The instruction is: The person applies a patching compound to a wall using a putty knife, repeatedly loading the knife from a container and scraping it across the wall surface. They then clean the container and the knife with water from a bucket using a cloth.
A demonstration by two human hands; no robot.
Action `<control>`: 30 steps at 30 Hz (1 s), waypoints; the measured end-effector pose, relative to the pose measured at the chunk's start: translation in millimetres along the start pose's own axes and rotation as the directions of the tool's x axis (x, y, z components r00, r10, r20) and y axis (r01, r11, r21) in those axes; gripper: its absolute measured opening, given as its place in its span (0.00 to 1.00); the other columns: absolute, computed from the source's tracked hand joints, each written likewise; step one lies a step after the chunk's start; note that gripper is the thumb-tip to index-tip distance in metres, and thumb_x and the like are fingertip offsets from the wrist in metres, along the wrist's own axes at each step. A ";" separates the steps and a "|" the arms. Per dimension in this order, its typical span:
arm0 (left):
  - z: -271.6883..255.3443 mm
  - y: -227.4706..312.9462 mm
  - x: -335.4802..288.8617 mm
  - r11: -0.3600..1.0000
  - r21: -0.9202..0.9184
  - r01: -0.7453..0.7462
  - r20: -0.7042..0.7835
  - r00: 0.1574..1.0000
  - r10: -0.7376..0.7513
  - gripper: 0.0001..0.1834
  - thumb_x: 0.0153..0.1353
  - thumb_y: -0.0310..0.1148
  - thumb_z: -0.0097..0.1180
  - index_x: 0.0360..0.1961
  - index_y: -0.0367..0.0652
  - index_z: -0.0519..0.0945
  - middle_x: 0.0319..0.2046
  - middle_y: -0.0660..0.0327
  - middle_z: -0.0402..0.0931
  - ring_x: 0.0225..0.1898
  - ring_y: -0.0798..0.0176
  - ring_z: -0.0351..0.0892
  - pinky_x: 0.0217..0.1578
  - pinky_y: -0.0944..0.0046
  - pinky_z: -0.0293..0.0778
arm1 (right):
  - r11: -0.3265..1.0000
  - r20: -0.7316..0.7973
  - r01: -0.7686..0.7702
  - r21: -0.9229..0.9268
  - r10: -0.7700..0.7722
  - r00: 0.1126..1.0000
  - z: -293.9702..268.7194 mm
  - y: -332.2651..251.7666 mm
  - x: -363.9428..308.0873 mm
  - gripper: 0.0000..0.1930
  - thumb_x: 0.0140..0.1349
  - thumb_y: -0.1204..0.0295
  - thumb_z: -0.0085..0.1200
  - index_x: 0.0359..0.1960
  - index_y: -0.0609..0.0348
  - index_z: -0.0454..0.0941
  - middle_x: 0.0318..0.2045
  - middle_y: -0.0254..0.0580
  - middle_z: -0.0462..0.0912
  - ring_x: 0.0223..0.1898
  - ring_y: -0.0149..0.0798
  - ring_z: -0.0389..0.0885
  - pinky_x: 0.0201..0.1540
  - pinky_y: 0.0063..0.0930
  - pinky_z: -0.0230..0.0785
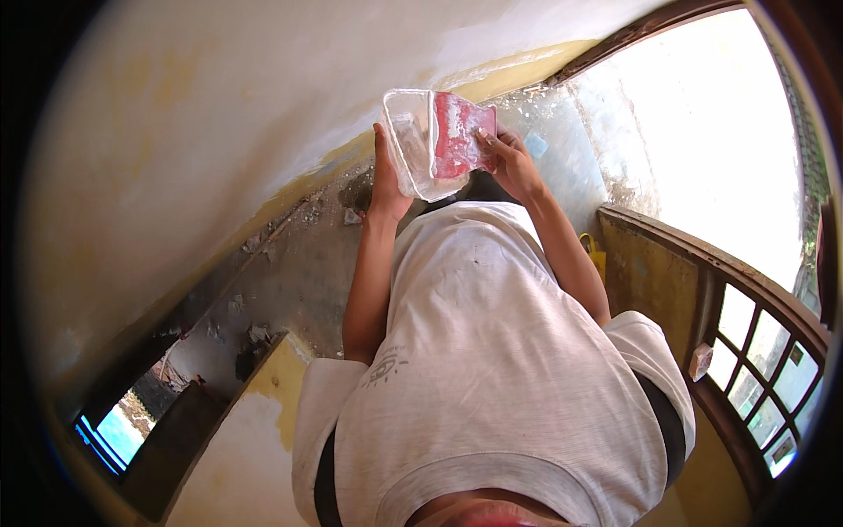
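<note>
My left hand (387,183) is closed round the left side of a clear plastic tub (409,145), whose rim and walls are smeared white. In my right hand (516,163) is a red putty spreader (458,132), a flat blade coated with patches of white paste. The thumb presses on its face and the other fingers go behind it. The spreader lies against the tub's right rim and covers part of the opening. How much paste sits inside the tub cannot be made out.
A wall (228,97) patched white and yellow rises ahead and to the left. Debris lies on the grey floor (299,281) along its foot. To the right are a bright opening, a wooden-framed window (764,369) and a yellow bag (595,256).
</note>
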State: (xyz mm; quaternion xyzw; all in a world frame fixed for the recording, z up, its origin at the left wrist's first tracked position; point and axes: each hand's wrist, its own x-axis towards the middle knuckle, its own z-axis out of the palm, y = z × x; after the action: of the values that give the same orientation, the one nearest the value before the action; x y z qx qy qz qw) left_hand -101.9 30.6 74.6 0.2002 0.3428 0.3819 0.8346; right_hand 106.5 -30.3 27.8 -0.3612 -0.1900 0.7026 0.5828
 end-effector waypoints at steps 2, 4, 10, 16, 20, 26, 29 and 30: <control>-2.9 -4.6 8.1 0.998 -0.060 -0.004 0.010 1.000 0.005 0.40 0.71 0.66 0.35 0.69 0.44 0.62 0.61 0.56 0.69 0.61 0.55 0.71 0.62 0.48 0.70 | 0.995 -0.006 0.055 0.079 -0.055 0.998 0.5 -8.9 -3.1 0.12 0.72 0.72 0.50 0.53 0.62 0.75 0.41 0.34 0.82 0.38 0.27 0.80 0.46 0.28 0.75; 0.2 -8.5 15.8 0.995 -0.096 -0.019 0.004 1.000 0.019 0.40 0.70 0.66 0.36 0.69 0.45 0.62 0.61 0.56 0.69 0.62 0.54 0.70 0.62 0.46 0.69 | 0.992 0.029 0.084 0.100 -0.087 0.996 -2.4 -22.9 -6.1 0.11 0.70 0.74 0.51 0.51 0.62 0.75 0.41 0.37 0.82 0.41 0.29 0.81 0.48 0.29 0.75; 2.4 -19.8 40.9 0.993 -0.114 0.027 -0.021 0.999 -0.029 0.50 0.62 0.75 0.39 0.72 0.45 0.59 0.61 0.52 0.68 0.61 0.44 0.71 0.59 0.39 0.71 | 0.949 -0.096 0.220 0.225 -0.204 0.974 -6.8 -64.4 2.0 0.10 0.68 0.77 0.51 0.49 0.65 0.75 0.45 0.44 0.83 0.48 0.37 0.83 0.54 0.32 0.76; 2.4 -43.9 60.4 0.979 -0.203 -0.013 -0.127 0.992 -0.013 0.50 0.63 0.74 0.39 0.73 0.46 0.57 0.62 0.51 0.66 0.60 0.44 0.71 0.61 0.38 0.68 | 0.962 -0.181 0.167 0.215 -0.129 0.975 0.4 -122.8 38.2 0.08 0.69 0.74 0.51 0.45 0.66 0.76 0.41 0.45 0.84 0.44 0.36 0.85 0.47 0.25 0.80; 24.8 -52.0 69.5 0.959 -0.266 -0.101 -0.140 0.988 0.065 0.45 0.67 0.69 0.37 0.73 0.46 0.57 0.65 0.52 0.64 0.66 0.48 0.65 0.64 0.38 0.64 | 0.957 -0.114 0.041 0.287 -0.008 0.993 21.7 -172.8 74.2 0.11 0.70 0.75 0.46 0.46 0.73 0.72 0.45 0.54 0.81 0.46 0.41 0.83 0.52 0.24 0.81; 30.8 -68.0 80.0 0.927 -0.311 -0.210 -0.246 0.960 0.135 0.46 0.65 0.71 0.42 0.73 0.49 0.57 0.63 0.52 0.65 0.62 0.43 0.69 0.62 0.38 0.67 | 0.709 0.225 -0.170 0.684 0.017 0.974 66.3 -291.3 106.1 0.18 0.71 0.77 0.37 0.52 0.90 0.60 0.50 0.65 0.70 0.50 0.50 0.78 0.58 0.30 0.81; 33.7 -71.7 79.3 0.914 -0.311 -0.262 -0.283 0.943 0.174 0.47 0.64 0.71 0.42 0.74 0.50 0.55 0.65 0.52 0.63 0.63 0.44 0.68 0.62 0.38 0.66 | 0.749 0.323 -0.106 0.654 -0.151 0.934 53.5 -302.3 77.7 0.19 0.71 0.76 0.40 0.55 0.85 0.63 0.49 0.57 0.73 0.52 0.43 0.77 0.59 0.26 0.79; 34.7 -72.3 77.8 0.910 -0.310 -0.275 -0.293 0.938 0.183 0.47 0.64 0.71 0.42 0.74 0.51 0.55 0.66 0.52 0.62 0.63 0.44 0.67 0.63 0.37 0.66 | 0.744 0.319 -0.083 0.663 -0.181 0.930 45.0 -299.6 71.9 0.18 0.71 0.75 0.41 0.54 0.82 0.65 0.49 0.54 0.74 0.53 0.40 0.77 0.59 0.26 0.78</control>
State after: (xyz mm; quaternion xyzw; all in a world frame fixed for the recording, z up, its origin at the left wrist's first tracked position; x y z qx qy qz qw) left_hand -3.8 42.9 22.6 0.0381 0.3495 0.5548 0.7541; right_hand 273.7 119.8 243.4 0.0121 -0.0404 0.7620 0.6462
